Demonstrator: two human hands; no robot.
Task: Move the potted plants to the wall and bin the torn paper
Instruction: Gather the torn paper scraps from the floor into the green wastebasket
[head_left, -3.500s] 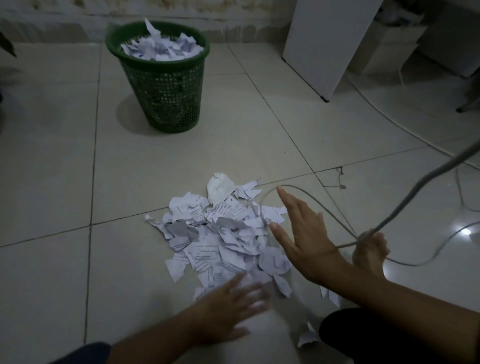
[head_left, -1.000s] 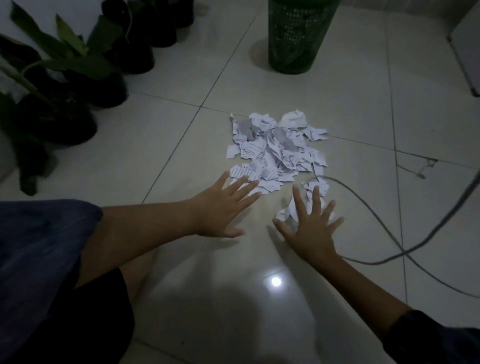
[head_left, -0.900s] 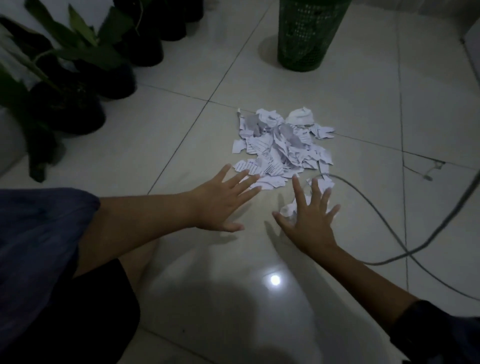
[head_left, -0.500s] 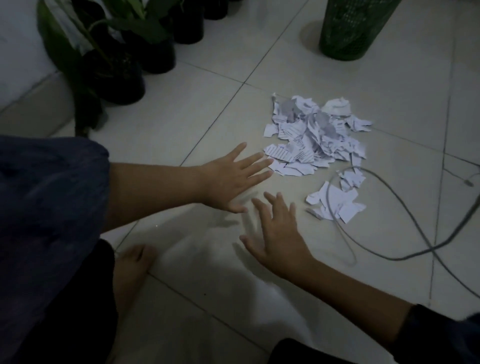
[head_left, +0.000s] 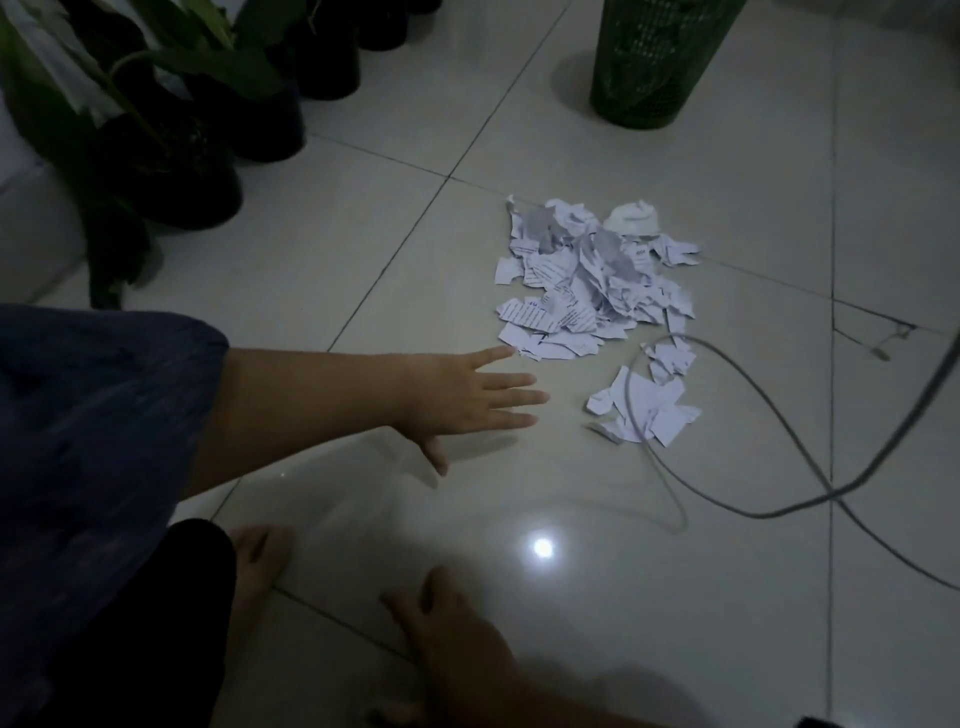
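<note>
On the pale glossy tiled floor (head_left: 675, 597), a heap of torn white printed paper scraps (head_left: 587, 275) lies in the middle, with a smaller cluster of scraps (head_left: 647, 408) just beside it. A thin grey cable (head_left: 769, 410) loops over that smaller cluster and trails off right, lying between the scraps and the near floor. The left hand (head_left: 462, 397) stretches flat toward the heap, fingers straight, gripping nothing. The right hand (head_left: 447, 629) is low and blurred, fingers loosely spread, holding nothing. Dark potted plants with long green leaves (head_left: 171, 130) stand at upper left near a white wall (head_left: 21, 208). A green perforated plastic waste basket (head_left: 660, 62) stands beyond the heap, well apart.
</note>
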